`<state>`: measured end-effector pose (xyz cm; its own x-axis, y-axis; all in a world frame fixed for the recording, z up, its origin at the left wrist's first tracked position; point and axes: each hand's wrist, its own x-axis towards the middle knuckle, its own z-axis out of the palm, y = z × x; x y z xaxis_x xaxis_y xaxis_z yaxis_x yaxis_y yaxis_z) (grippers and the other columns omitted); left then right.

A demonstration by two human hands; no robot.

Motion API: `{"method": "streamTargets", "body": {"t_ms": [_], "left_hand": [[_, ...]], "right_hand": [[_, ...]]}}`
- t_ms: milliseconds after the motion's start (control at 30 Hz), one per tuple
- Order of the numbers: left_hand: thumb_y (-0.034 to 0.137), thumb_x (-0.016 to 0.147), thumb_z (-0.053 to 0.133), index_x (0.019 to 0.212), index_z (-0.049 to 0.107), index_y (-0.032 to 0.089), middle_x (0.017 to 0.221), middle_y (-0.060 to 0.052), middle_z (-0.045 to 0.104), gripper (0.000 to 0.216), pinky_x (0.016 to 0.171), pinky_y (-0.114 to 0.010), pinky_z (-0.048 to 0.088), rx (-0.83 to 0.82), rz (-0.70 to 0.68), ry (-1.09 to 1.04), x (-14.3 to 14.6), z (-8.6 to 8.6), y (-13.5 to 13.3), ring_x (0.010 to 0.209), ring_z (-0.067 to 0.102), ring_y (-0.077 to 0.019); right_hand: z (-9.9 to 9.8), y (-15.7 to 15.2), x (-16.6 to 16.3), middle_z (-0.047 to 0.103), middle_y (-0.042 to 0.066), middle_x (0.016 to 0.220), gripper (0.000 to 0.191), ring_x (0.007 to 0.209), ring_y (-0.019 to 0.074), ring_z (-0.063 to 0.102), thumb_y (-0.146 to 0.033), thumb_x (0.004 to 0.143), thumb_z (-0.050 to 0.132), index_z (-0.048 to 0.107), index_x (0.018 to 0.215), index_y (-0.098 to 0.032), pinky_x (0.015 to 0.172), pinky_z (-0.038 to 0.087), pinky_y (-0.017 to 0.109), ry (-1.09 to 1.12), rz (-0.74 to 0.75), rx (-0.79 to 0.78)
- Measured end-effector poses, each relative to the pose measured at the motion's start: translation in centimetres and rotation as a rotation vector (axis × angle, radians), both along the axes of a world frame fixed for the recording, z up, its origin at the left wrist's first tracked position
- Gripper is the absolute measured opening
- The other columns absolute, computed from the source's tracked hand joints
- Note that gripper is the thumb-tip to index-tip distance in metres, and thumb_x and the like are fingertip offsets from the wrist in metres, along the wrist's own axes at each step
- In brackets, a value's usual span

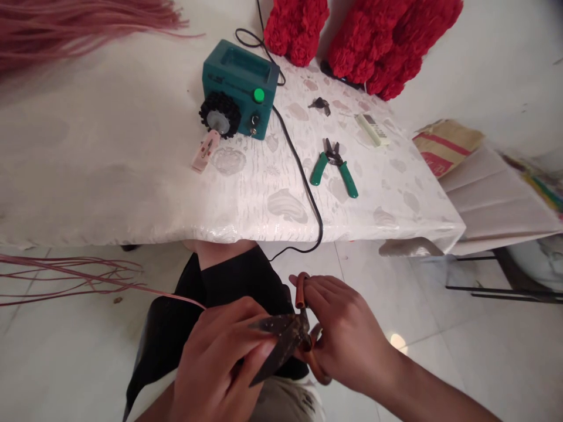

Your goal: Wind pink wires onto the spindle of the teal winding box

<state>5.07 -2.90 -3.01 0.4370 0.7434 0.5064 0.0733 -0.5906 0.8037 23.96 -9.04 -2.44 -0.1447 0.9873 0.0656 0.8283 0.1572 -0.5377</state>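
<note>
My right hand (343, 328) has its fingers through the brown looped handles of a pair of scissors (302, 291), low in the view. The dark, speckled scissor blades (281, 339) point left towards my left hand (215, 363). That hand pinches a thin pink strand (171, 293), which runs in from the loose pink strands (65, 275) on the floor at the left. Where the strand ends is hidden by my fingers. Both hands are over a black cloth (176, 328) on my lap.
A white patterned table (145, 199) ahead holds a teal box with a black knob (240, 91), green-handled wire strippers (334, 167), keys (319, 104), a white remote (373, 129) and a pink clip (205, 150). Red fluffy objects (299, 29) stand beyond it.
</note>
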Motion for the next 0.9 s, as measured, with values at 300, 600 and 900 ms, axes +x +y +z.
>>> {"method": "streamTargets", "body": {"t_ms": [300, 600, 900], "left_hand": [[0.002, 0.083, 0.052, 0.089, 0.054, 0.022, 0.071, 0.005, 0.066, 0.022, 0.053, -0.015, 0.050, -0.015, -0.006, -0.030, -0.1, -0.8, -0.2, 0.056, 0.063, -0.0065], [0.000, 0.083, 0.052, 0.088, 0.055, 0.023, 0.069, 0.008, 0.063, 0.024, 0.055, -0.013, 0.050, -0.034, -0.008, 0.007, -0.1, -0.2, 0.1, 0.057, 0.062, -0.0049], [0.009, 0.090, 0.052, 0.086, 0.050, 0.025, 0.059, 0.010, 0.052, 0.016, 0.046, -0.017, 0.043, -0.070, 0.059, 0.047, 0.2, 0.4, -0.2, 0.046, 0.053, -0.0055]], "right_hand": [[0.2, -0.1, -0.4, 0.068, 0.005, 0.085, 0.026, 0.079, 0.0225, 0.066, -0.034, 0.076, 0.074, 0.058, 0.087, -0.017, 0.075, 0.053, 0.038, 0.019, -0.005, -0.016], [0.1, -0.2, -0.5, 0.067, 0.003, 0.082, 0.025, 0.075, 0.0206, 0.063, -0.035, 0.078, 0.074, 0.056, 0.085, -0.018, 0.070, 0.049, 0.034, 0.063, -0.022, -0.040], [0.5, -0.8, -0.9, 0.067, 0.001, 0.076, 0.026, 0.067, 0.0164, 0.059, -0.041, 0.082, 0.075, 0.063, 0.087, -0.018, 0.061, 0.042, 0.028, 0.132, -0.008, -0.271]]}}
